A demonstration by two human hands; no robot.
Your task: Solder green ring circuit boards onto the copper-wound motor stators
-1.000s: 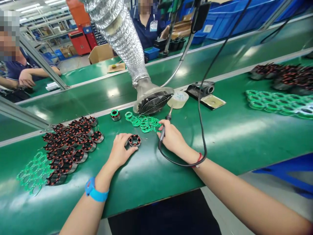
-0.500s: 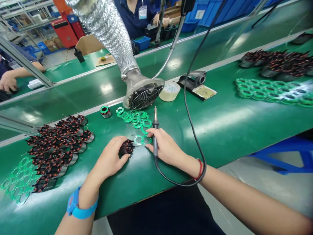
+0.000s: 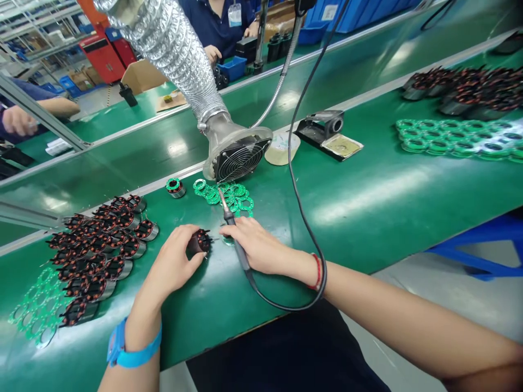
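Note:
My left hand (image 3: 176, 258) is wrapped round a motor stator (image 3: 200, 243) lying on its side on the green bench, its copper windings facing right. In my right hand (image 3: 258, 245) is a soldering iron (image 3: 237, 231), its tip pointing up and left over a pile of green ring-shaped circuit boards (image 3: 241, 197). One ring board (image 3: 226, 239) lies partly hidden under the fingers of that hand. Whether they touch it I cannot tell. Behind the left hand a stator with a green ring on top (image 3: 175, 188) stands upright.
Rows of stators (image 3: 102, 239) and ring boards (image 3: 41, 305) lie at left; more boards (image 3: 453, 136) and stators at right. A fume extractor hood (image 3: 239, 158) hangs over the bench, beside an iron stand (image 3: 327, 128). The iron's black cord (image 3: 296, 190) crosses the bench. Co-workers sit opposite.
My right hand has moved left towards the stator, swinging the iron's tip left over the ring pile. It now covers much of the single ring. My left hand, still round the stator, shifted slightly left.

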